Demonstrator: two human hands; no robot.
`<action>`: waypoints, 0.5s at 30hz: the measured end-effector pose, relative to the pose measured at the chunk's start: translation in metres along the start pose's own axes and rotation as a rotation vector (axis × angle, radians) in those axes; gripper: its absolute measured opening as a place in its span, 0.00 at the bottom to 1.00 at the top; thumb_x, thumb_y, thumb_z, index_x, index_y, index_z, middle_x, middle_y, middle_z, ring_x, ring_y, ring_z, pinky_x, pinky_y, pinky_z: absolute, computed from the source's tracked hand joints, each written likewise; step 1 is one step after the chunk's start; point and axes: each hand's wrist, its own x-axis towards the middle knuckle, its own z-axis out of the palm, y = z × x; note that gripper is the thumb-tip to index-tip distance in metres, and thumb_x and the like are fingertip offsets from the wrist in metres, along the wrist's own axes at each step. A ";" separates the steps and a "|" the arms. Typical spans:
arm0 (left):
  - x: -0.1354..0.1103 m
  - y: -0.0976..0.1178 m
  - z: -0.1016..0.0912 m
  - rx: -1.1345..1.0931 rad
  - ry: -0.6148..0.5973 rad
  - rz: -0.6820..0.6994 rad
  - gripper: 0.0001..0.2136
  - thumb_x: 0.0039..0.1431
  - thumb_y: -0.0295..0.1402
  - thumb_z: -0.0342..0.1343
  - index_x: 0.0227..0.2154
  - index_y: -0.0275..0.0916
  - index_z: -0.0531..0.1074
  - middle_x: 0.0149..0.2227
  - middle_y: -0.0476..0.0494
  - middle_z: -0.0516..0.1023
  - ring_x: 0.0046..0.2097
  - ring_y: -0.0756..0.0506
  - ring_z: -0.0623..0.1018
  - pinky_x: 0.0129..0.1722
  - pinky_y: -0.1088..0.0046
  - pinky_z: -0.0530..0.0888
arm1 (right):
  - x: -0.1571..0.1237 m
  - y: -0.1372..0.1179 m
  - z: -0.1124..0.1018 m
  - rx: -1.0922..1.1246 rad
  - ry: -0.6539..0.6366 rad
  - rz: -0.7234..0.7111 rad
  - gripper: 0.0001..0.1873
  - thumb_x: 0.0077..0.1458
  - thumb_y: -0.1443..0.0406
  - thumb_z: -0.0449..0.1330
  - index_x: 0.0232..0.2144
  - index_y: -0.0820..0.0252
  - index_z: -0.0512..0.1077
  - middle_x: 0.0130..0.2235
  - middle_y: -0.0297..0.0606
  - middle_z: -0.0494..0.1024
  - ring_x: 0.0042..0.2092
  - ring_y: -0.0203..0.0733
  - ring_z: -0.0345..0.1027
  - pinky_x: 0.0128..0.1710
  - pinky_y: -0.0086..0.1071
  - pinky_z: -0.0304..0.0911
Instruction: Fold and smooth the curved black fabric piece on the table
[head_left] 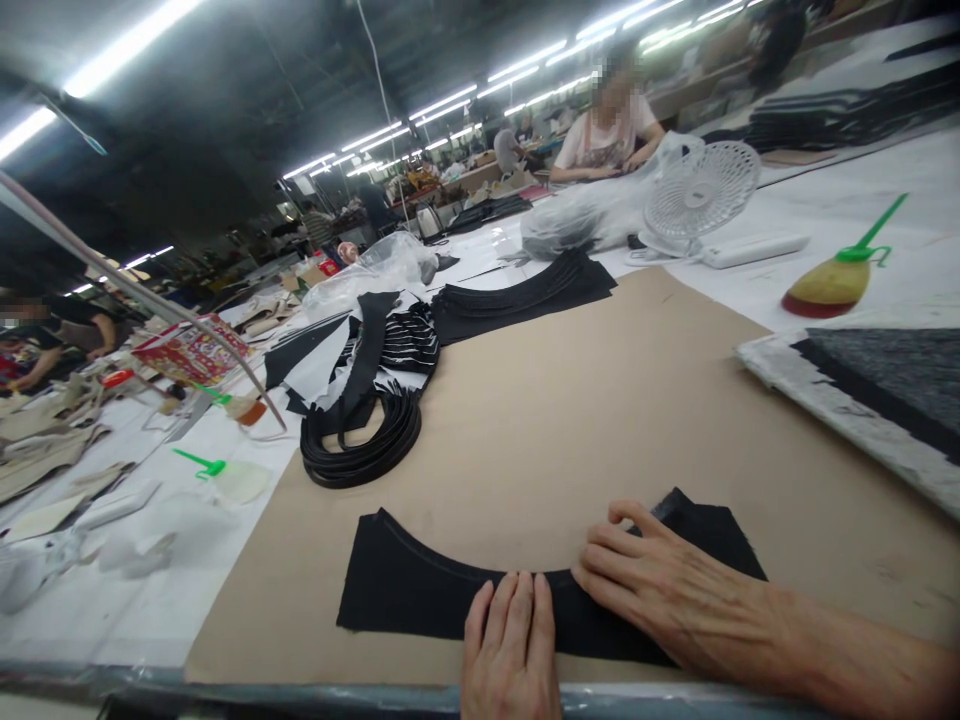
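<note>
At bottom centre, left hand (pixel 510 645) and right hand (pixel 660 590) press flat, seemingly smoothing the black fabric piece (pixel 405 590); even pressure matters next.

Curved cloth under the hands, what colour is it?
The curved cloth is plain black; the head view shows it best.

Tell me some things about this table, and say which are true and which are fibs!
1. The left hand and right hand lie flat on a curved black fabric piece. True.
2. The fabric lies on a red sheet. False: the cardboard sheet is tan.
3. A white desk fan stands farther back. True.
4. The brush near the fan has a blue handle. False: its handle is green.
</note>
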 end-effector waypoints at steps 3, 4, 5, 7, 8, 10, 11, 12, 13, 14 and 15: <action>-0.002 0.005 0.004 0.018 0.024 -0.017 0.20 0.58 0.19 0.42 0.47 0.36 0.74 0.45 0.43 0.80 0.49 0.46 0.77 0.54 0.65 0.67 | 0.002 -0.004 -0.002 0.026 -0.030 0.018 0.15 0.59 0.74 0.50 0.46 0.59 0.68 0.39 0.37 0.72 0.42 0.43 0.63 0.55 0.48 0.49; -0.003 0.008 0.007 0.026 0.039 -0.032 0.20 0.58 0.19 0.41 0.46 0.36 0.75 0.45 0.43 0.80 0.48 0.46 0.77 0.54 0.65 0.67 | 0.002 -0.005 -0.002 0.029 -0.042 0.022 0.16 0.59 0.74 0.50 0.48 0.59 0.67 0.39 0.37 0.72 0.42 0.44 0.63 0.56 0.49 0.48; -0.004 0.012 0.010 0.032 0.064 -0.056 0.20 0.58 0.18 0.41 0.45 0.36 0.75 0.44 0.43 0.81 0.48 0.45 0.77 0.55 0.65 0.66 | 0.002 -0.006 -0.002 0.030 -0.052 0.025 0.17 0.59 0.74 0.50 0.49 0.58 0.67 0.40 0.37 0.72 0.42 0.44 0.63 0.56 0.49 0.48; -0.006 0.018 0.014 0.046 0.137 -0.113 0.19 0.60 0.19 0.41 0.43 0.36 0.76 0.43 0.42 0.81 0.48 0.44 0.78 0.56 0.63 0.66 | 0.003 -0.008 0.000 0.021 -0.053 0.029 0.18 0.59 0.75 0.50 0.49 0.58 0.67 0.39 0.37 0.72 0.41 0.44 0.63 0.56 0.50 0.48; -0.007 0.021 0.016 0.059 0.159 -0.130 0.19 0.61 0.19 0.41 0.43 0.35 0.76 0.42 0.42 0.81 0.48 0.44 0.78 0.56 0.63 0.66 | 0.003 -0.009 0.000 0.007 -0.038 0.027 0.18 0.58 0.75 0.49 0.48 0.58 0.67 0.39 0.37 0.72 0.41 0.44 0.63 0.56 0.51 0.47; -0.008 0.025 0.016 0.097 0.145 -0.128 0.18 0.62 0.20 0.42 0.44 0.35 0.76 0.44 0.41 0.81 0.49 0.43 0.78 0.55 0.63 0.68 | 0.006 -0.010 0.000 -0.045 0.018 0.007 0.19 0.57 0.76 0.47 0.47 0.59 0.68 0.38 0.36 0.72 0.40 0.44 0.64 0.55 0.49 0.47; -0.009 0.025 0.014 0.111 0.111 -0.115 0.18 0.62 0.20 0.42 0.45 0.34 0.76 0.45 0.41 0.80 0.50 0.43 0.77 0.54 0.64 0.68 | 0.007 -0.011 -0.001 -0.073 0.053 -0.010 0.20 0.57 0.78 0.46 0.47 0.60 0.68 0.38 0.36 0.72 0.40 0.44 0.64 0.55 0.48 0.46; -0.009 0.023 0.012 0.111 0.072 -0.105 0.19 0.61 0.19 0.42 0.46 0.34 0.75 0.46 0.41 0.80 0.51 0.43 0.77 0.54 0.64 0.69 | 0.009 -0.012 -0.003 -0.099 0.090 -0.027 0.21 0.56 0.78 0.44 0.47 0.60 0.68 0.37 0.35 0.72 0.39 0.44 0.64 0.55 0.47 0.45; -0.010 0.021 0.008 0.092 0.043 -0.105 0.19 0.60 0.18 0.42 0.46 0.35 0.75 0.47 0.41 0.80 0.52 0.44 0.76 0.54 0.65 0.69 | 0.011 -0.012 -0.005 -0.121 0.120 -0.041 0.22 0.56 0.79 0.43 0.46 0.61 0.69 0.37 0.35 0.72 0.39 0.44 0.64 0.55 0.46 0.44; -0.011 0.017 0.004 0.055 0.031 -0.117 0.20 0.59 0.17 0.42 0.46 0.36 0.75 0.47 0.42 0.80 0.52 0.44 0.76 0.54 0.66 0.70 | 0.012 -0.013 -0.006 -0.136 0.143 -0.052 0.22 0.56 0.79 0.43 0.45 0.61 0.69 0.36 0.34 0.72 0.38 0.43 0.64 0.55 0.45 0.43; -0.011 0.012 -0.001 0.005 0.030 -0.136 0.20 0.59 0.17 0.43 0.46 0.37 0.75 0.46 0.42 0.80 0.52 0.45 0.76 0.54 0.66 0.70 | 0.013 -0.013 -0.008 -0.145 0.153 -0.057 0.22 0.56 0.80 0.42 0.45 0.61 0.69 0.36 0.34 0.72 0.38 0.43 0.64 0.55 0.45 0.43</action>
